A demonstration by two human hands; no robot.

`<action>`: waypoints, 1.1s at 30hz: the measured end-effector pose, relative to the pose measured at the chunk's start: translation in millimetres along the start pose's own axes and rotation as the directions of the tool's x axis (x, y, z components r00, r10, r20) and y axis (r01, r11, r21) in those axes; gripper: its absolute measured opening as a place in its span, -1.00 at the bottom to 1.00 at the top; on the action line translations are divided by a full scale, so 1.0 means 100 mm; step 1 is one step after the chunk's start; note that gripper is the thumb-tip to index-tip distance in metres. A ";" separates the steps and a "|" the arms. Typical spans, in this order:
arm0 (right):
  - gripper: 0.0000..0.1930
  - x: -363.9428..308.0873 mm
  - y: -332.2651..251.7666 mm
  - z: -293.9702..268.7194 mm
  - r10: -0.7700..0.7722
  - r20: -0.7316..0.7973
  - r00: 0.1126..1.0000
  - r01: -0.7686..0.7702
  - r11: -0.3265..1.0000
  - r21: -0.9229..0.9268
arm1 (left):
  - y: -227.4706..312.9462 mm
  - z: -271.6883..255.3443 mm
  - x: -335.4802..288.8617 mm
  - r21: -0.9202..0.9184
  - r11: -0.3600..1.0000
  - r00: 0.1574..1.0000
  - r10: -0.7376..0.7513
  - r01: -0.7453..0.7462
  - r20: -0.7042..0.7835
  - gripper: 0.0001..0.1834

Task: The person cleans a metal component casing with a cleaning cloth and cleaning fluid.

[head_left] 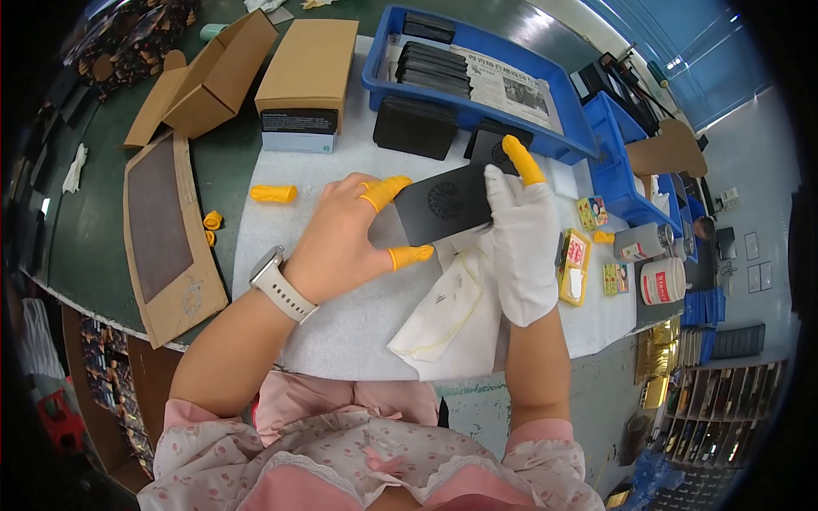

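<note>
In front of me is a thin black rectangular plate (445,203) with a faint round pattern on its face, tilted above the white work cloth (281,230). My left hand (341,226), bare but for yellow finger cots, pinches its left end between thumb and finger. At its right end, my right hand (521,238) grips it in a white glove with a yellow cot on one finger. Beneath my hands lies a white cloth (443,315) with yellow stitching and dark smudges. Another dark plate (492,145) with a round mark shows just behind my right hand.
A blue tray (372,72) at the back holds stacked black plates (432,68) and newspaper (511,89). More black plates (415,128) stand before it. Cardboard boxes (307,64) are back left, a cardboard sheet (200,298) left. Small boxes (575,264) and a white jar (662,281) stand right.
</note>
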State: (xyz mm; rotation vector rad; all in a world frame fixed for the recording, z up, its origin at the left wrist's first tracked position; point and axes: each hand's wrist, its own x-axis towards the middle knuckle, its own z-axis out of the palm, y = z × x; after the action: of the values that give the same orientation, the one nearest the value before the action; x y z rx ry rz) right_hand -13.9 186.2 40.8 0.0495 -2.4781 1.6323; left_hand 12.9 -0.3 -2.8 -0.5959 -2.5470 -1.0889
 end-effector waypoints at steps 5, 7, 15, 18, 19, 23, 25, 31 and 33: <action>-0.63 0.02 0.06 -0.02 0.031 -0.043 0.999 -0.028 0.998 0.058 | 0.01 -0.03 0.01 -0.091 0.994 0.995 -0.062 0.068 0.076 -0.32; -0.63 -0.01 -0.02 -0.02 0.083 -0.027 0.996 -0.079 0.987 0.141 | 0.00 -0.02 0.01 -0.095 0.991 0.993 -0.082 0.090 0.086 -0.31; -0.59 0.04 0.04 -0.09 0.181 0.078 0.980 -0.191 0.969 0.156 | 0.01 -0.05 0.01 -0.097 0.990 0.988 -0.090 0.102 0.122 -0.30; -0.60 0.06 0.10 -0.10 0.105 0.145 0.984 -0.151 0.924 0.352 | 0.01 -0.05 0.01 -0.127 0.987 0.988 -0.087 0.103 0.126 -0.30; -0.61 0.06 0.10 -0.10 0.135 0.144 0.980 -0.182 0.898 0.401 | 0.01 -0.03 0.02 -0.131 0.985 0.988 -0.092 0.108 0.126 -0.29; -0.61 0.08 0.16 -0.13 0.114 0.216 0.970 -0.223 0.772 0.595 | 0.00 -0.01 0.02 -0.124 0.987 0.988 -0.087 0.103 0.125 -0.29; -0.60 0.08 0.14 -0.14 0.136 0.225 0.965 -0.246 0.766 0.593 | 0.01 -0.04 0.02 -0.126 0.985 0.986 -0.097 0.115 0.136 -0.28; -0.56 0.10 0.03 -0.16 0.135 0.215 0.967 -0.199 0.929 0.312 | 0.02 -0.04 0.02 -0.116 0.981 0.978 -0.137 0.156 0.159 -0.25; -0.56 0.11 0.00 -0.17 0.127 0.210 0.970 -0.152 0.983 0.108 | 0.01 -0.03 0.02 -0.107 0.974 0.965 -0.179 0.202 0.190 -0.23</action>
State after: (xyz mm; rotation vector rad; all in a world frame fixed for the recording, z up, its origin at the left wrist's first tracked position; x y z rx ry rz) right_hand -22.6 202.9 48.8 0.0612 -2.5761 1.9268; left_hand 11.8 -1.4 0.4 -0.5072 -2.7527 -1.3243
